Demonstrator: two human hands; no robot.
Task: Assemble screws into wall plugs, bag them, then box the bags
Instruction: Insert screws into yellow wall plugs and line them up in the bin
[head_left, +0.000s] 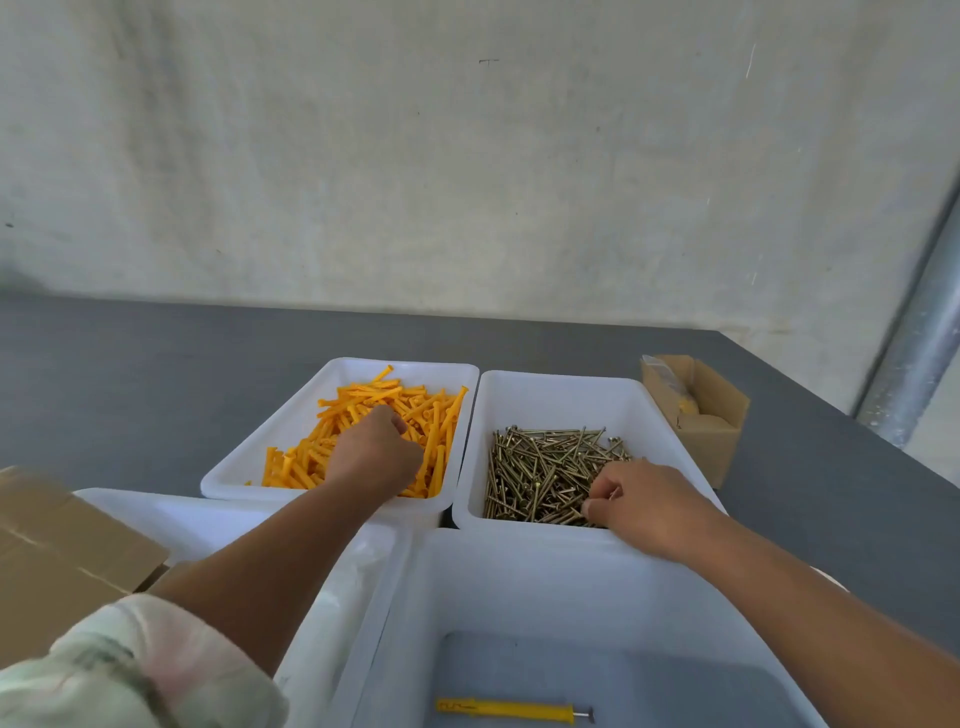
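Observation:
Orange wall plugs (421, 410) fill a white tray (270, 431) at the back left. My left hand (371, 454) is down among them with its fingers curled; what it holds is hidden. Brass screws (540, 470) lie heaped in the white tray (561, 395) to the right. My right hand (641, 501) reaches into that heap and its fingertips pinch at the screws. In the near white bin (467, 587) lies one yellow plug with a screw in it (511, 710).
An open cardboard box (711, 415) with bagged parts stands at the back right. Flattened cardboard (57, 540) lies at the left edge, partly over another white bin (218, 519). The grey table (130, 374) ends at a wall; a metal pole (919, 338) rises at right.

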